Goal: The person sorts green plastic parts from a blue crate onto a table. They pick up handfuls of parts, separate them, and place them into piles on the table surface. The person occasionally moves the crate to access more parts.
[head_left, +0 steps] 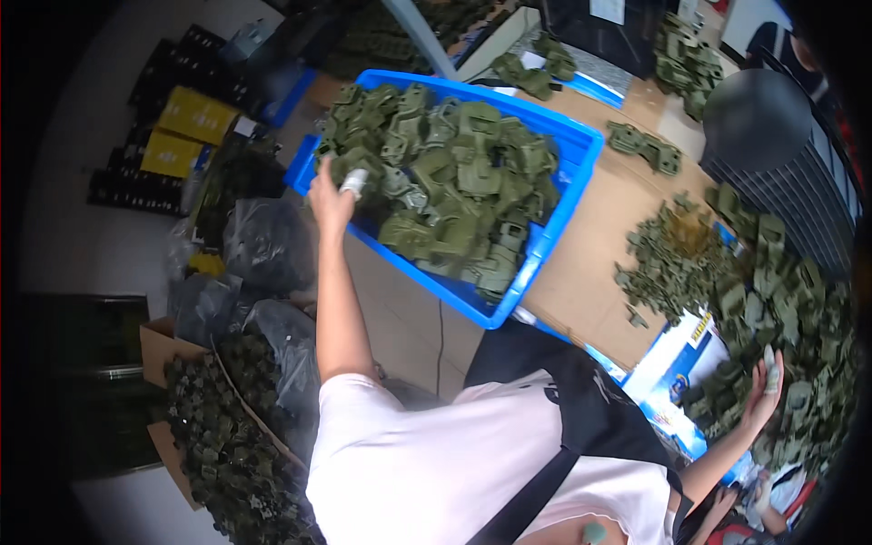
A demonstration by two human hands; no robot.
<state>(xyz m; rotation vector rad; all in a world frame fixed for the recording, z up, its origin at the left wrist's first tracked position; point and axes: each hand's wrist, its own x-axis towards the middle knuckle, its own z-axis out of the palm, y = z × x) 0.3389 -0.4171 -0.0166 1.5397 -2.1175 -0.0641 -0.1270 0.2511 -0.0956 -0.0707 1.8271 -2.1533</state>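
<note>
My left hand (333, 198) reaches over the left rim of a blue plastic bin (589, 173). White wrapping covers one of its digits, and its fingers close around a green molded plastic part (340, 167) at the heap's edge. Many similar olive-green parts (477, 173) fill the bin in a loose jumble. Off to the right, my right hand (761, 392) is open, fingers stretched out and wrapped in pale tape, beside a large pile of green parts (799, 318). Nothing shows in that hand.
Small green pieces (677, 259) lie heaped on the cardboard-covered table (572, 300). At lower left stands a carton (168, 350) of dark parts near grey plastic bags (268, 241). Black and yellow crates (186, 127) are stacked far left. Another person's hands (722, 504) show at lower right.
</note>
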